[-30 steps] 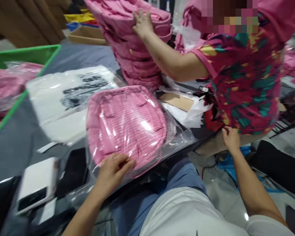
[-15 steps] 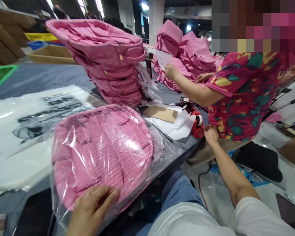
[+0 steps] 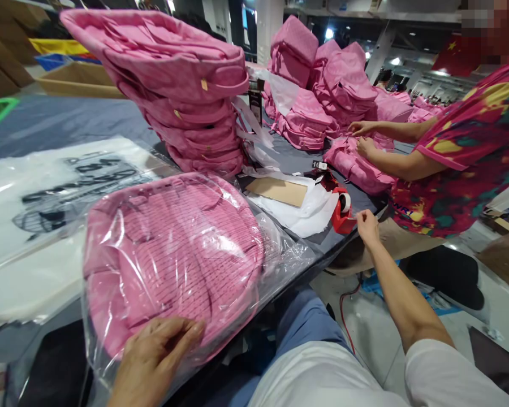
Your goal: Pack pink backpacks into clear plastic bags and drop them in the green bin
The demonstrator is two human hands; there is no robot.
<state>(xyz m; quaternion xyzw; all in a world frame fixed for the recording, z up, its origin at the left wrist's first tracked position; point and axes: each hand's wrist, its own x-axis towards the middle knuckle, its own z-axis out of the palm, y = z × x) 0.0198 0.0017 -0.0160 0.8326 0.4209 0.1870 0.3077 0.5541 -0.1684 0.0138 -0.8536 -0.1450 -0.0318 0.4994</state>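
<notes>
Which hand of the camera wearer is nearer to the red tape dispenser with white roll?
Right. The right hand is just beside the dispenser; the left hand is farther away, at the clear plastic wrapping around the pink fabric bag.

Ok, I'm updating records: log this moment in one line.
left hand: on plastic-wrapped pink bag; right hand: beside red tape dispenser

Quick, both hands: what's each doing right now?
Left hand: fingers curled over the plastic-bagged pink backpack; whether it grips cannot be told.
Right hand: pinched closed, apparently on a tape strip at the red tape dispenser.
</notes>
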